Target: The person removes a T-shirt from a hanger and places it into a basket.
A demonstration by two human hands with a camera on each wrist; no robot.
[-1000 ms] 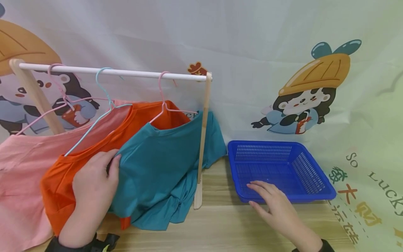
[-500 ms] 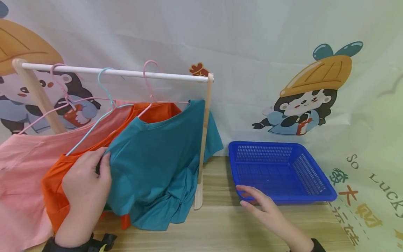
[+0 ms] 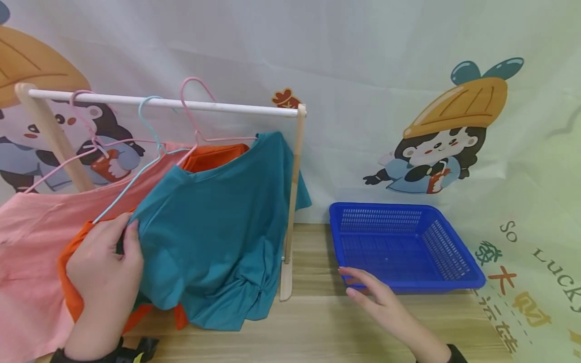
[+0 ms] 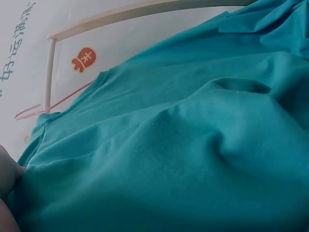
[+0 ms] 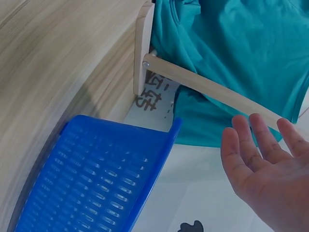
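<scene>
A teal shirt [image 3: 213, 217] hangs on a pink hanger [image 3: 195, 118], whose hook loops over the white rod with its top raised above it. My left hand [image 3: 106, 272] pinches the shirt's left shoulder; in the left wrist view the teal cloth fills most of the picture. Behind it an orange shirt [image 3: 74, 252] hangs on a light blue hanger [image 3: 147, 121], largely covered. My right hand [image 3: 383, 305] has its fingers extended near the front left corner of the blue basket [image 3: 408, 289], holding nothing.
The rack has a white rod [image 3: 254, 109] and wooden posts [image 3: 295, 191]. A pink shirt [image 3: 32, 262] hangs at the far left on another pink hanger [image 3: 59, 166]. A printed cloth backdrop [image 3: 345, 126] stands behind the wood-grain tabletop [image 3: 272, 338].
My left hand has slid the teal shirt and its hanger leftward along the rod, the hook rising higher. More of the orange shirt is covered. My right hand has moved slightly left.
</scene>
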